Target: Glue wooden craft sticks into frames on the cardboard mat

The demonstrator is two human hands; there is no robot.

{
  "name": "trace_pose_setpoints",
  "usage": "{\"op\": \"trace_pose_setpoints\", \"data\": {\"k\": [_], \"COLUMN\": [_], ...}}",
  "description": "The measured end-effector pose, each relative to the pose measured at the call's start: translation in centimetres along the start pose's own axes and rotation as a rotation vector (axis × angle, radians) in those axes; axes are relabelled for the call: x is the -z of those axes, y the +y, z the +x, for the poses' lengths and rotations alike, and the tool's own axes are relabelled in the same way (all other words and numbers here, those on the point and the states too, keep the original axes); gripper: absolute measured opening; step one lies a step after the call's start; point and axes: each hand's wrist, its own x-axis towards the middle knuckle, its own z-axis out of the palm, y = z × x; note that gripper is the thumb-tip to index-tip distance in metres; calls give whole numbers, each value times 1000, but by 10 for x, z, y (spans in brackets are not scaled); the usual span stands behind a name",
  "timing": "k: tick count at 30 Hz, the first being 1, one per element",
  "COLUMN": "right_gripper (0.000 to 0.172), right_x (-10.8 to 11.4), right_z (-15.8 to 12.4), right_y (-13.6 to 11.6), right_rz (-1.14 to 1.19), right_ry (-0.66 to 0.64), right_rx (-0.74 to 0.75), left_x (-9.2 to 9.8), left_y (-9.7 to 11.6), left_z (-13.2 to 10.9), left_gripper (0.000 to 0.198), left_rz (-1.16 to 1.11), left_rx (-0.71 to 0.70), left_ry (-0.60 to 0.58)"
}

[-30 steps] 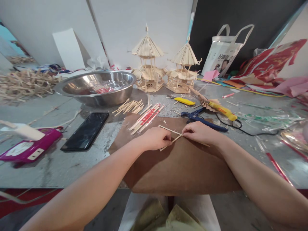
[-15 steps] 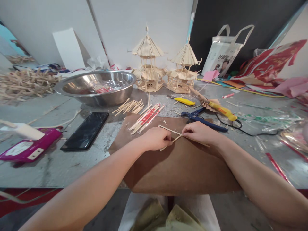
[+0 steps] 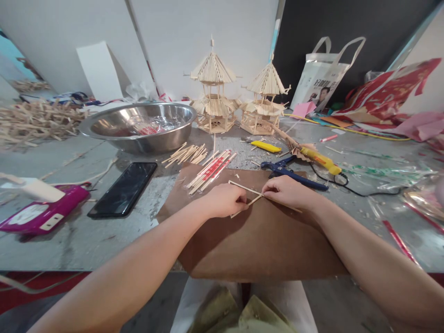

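Two thin wooden sticks cross over a brown board (image 3: pixel 243 245). My left hand (image 3: pixel 229 199) is closed in a pinch on the shorter wooden stick (image 3: pixel 255 200), which slants down to the left. Pinched in my right hand (image 3: pixel 286 190) is the longer wooden stick (image 3: pixel 244 187), close to where the two meet. Its far end comes out below my right palm. Just behind my left hand lies a bundle of sticks (image 3: pixel 211 172) in a red-marked clear wrapper. Blue cutting pliers (image 3: pixel 294 175) rest beyond my right hand.
Loose sticks (image 3: pixel 187 154), a steel basin (image 3: pixel 138 138) and two stick-built pagodas (image 3: pixel 213 111) (image 3: pixel 265 115) stand behind the board. To the left are a phone (image 3: pixel 123 189) and a purple power strip (image 3: pixel 45 208). A yellow cutter (image 3: pixel 266 146) and a corded yellow-handled tool (image 3: pixel 321 159) lie at right.
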Motion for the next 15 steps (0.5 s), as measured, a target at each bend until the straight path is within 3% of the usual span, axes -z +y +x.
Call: {"op": "trace_pose_setpoints", "data": {"k": [15], "right_gripper": [20], "right_x": [1], "right_z": [-2], "right_y": [1], "right_rz": [-6], "right_ry": [-13], "right_rx": [-7], "left_x": [-2], "left_y": [0], "left_z": [-1], "left_gripper": [20], "left_rz": [23], "left_rx": [-12], "left_ry": [21]}}
